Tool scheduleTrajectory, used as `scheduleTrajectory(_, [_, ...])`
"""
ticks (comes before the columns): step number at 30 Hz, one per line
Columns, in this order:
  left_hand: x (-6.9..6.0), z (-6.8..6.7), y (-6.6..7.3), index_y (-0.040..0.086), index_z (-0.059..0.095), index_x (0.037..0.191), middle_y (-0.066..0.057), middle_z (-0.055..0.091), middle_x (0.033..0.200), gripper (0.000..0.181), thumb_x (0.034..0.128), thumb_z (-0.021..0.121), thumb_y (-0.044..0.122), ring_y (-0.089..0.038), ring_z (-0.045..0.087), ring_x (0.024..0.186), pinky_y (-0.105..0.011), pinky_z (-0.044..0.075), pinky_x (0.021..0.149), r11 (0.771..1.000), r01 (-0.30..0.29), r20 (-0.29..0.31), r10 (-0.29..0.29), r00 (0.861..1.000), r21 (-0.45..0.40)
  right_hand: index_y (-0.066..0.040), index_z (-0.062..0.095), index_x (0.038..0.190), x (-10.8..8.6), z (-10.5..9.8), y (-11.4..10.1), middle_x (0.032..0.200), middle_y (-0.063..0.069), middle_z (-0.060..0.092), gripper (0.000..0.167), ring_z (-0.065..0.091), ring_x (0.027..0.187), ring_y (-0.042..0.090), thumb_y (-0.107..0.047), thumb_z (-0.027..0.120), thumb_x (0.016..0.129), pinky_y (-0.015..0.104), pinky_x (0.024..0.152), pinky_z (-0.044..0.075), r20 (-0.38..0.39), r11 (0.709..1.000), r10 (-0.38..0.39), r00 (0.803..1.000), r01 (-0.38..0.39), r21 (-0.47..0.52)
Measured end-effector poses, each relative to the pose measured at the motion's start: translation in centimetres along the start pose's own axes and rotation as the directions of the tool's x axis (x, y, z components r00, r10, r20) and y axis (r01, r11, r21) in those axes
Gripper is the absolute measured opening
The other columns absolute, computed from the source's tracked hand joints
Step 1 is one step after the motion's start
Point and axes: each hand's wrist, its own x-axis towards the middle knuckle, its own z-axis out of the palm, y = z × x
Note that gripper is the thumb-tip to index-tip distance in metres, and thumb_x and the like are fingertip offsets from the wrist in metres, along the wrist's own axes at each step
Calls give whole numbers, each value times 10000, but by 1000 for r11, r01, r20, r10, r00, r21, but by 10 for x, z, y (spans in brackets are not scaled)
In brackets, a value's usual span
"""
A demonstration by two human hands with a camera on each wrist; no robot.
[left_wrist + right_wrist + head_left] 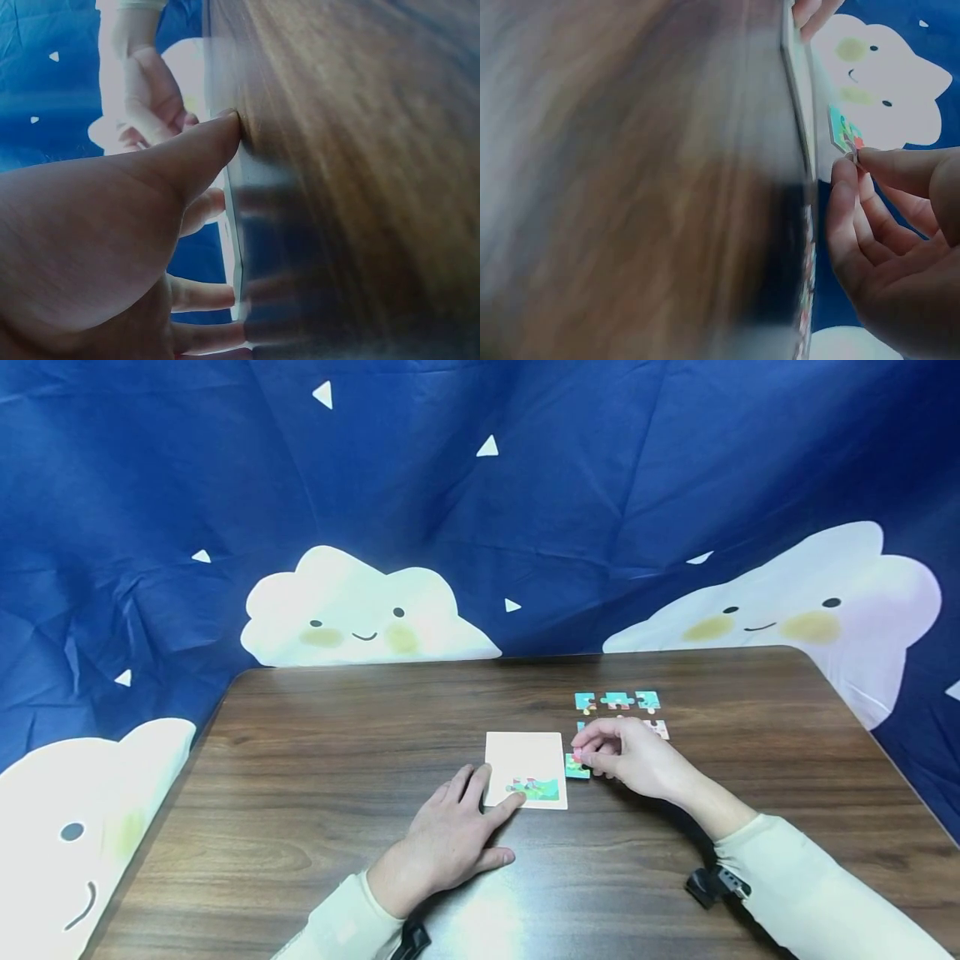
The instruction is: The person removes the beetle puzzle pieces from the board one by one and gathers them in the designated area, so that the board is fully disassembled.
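Note:
My right hand (637, 760) pinches a green and teal puzzle piece (577, 769) between thumb and fingertips, just off the right edge of a pale square puzzle board (525, 750). In the right wrist view the piece (838, 129) is tilted and lifted above the table, its red part beside the thumb. My left hand (450, 837) rests at the board's lower left with fingers extended over its edge; the index finger touches the joined pieces (542, 789) along the bottom. In the left wrist view, the thumb (214, 139) stretches near the tabletop.
Several loose puzzle pieces (618, 700) lie in rows behind my right hand, which partly hides the nearer row. The brown wooden table (337, 777) ends at a blue curtain (420, 460) printed with clouds. Small wrist cameras (716, 885) sit under both forearms.

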Motion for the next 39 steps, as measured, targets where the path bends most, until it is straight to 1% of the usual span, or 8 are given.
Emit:
scheduleTrajectory(6, [-1, 0, 0, 384, 442, 1638, -214, 427, 1643, 711, 1004, 616, 654, -404, 487, 1508, -487, 481, 1190, 1000, -1, 2, 1, 1000, 8, -17, 748, 1087, -3, -2, 11, 910, 69, 689, 100, 614, 693, 139, -12, 697, 1001, 246, 613, 520, -4, 1000, 6, 1000, -6, -8])
scheduleTrajectory(14, [-1, 0, 0, 389, 433, 1642, -214, 423, 1647, 719, 1002, 612, 665, -409, 484, 1510, -496, 484, 1186, 1000, 2, 3, -2, 1000, 14, -3, 741, 1081, -2, -3, 14, 905, 62, 668, 132, 598, 688, 130, 28, 662, 980, 244, 609, 516, -1, 1000, 2, 1000, -2, -31])
scheduleTrajectory(20, [-1, 0, 1, 386, 430, 1644, -214, 422, 1648, 716, 1007, 610, 658, -410, 483, 1512, -495, 486, 1185, 1000, 2, 8, -2, 1000, 6, -8, 738, 1085, -1, -2, 17, 901, 49, 657, 127, 603, 687, 128, 17, 656, 992, 244, 610, 512, -10, 998, 5, 1000, -6, -64])
scheduleTrajectory(25, [-1, 0, 0, 387, 433, 1644, -215, 425, 1646, 717, 1005, 612, 660, -411, 486, 1511, -498, 491, 1180, 1000, 0, 4, 0, 1000, 7, -1, 738, 1096, 0, -2, 17, 905, 53, 660, 131, 612, 691, 133, 14, 651, 999, 251, 606, 517, -12, 997, 14, 1000, -15, -74])
scheduleTrajectory(30, [0, 2, 0, 379, 443, 1638, -220, 435, 1635, 712, 1006, 612, 658, -410, 492, 1504, -491, 495, 1176, 1000, -4, -4, 4, 1000, 15, 16, 736, 1152, 0, -2, 17, 931, 70, 668, 162, 627, 695, 141, 12, 652, 1014, 261, 606, 541, -5, 997, 25, 1000, -25, -70])
scheduleTrajectory(34, [1, 3, 0, 379, 439, 1639, -218, 428, 1639, 709, 1009, 610, 656, -412, 486, 1509, -485, 492, 1180, 1000, -2, -1, 2, 1000, 12, 6, 737, 1176, -3, -4, 17, 945, 63, 668, 176, 619, 697, 121, -30, 701, 1009, 254, 614, 539, -21, 996, 16, 1000, -18, -85])
scheduleTrajectory(37, [2, 3, 0, 378, 437, 1639, -216, 421, 1642, 711, 1008, 612, 655, -414, 480, 1512, -488, 493, 1177, 1000, 1, 5, -1, 1000, 3, -21, 758, 1128, -7, -4, 18, 915, 22, 670, 171, 590, 697, 89, -97, 775, 975, 237, 636, 505, -52, 990, -2, 999, -5, -137])
scheduleTrajectory(39, [1, 1, 0, 377, 439, 1636, -218, 419, 1642, 712, 1005, 622, 651, -416, 480, 1512, -492, 495, 1174, 1000, 2, 7, -2, 1000, -2, -34, 762, 1088, -9, -4, 18, 892, -1, 662, 176, 561, 710, 80, -124, 813, 945, 231, 650, 476, -59, 985, -7, 998, -3, -175])
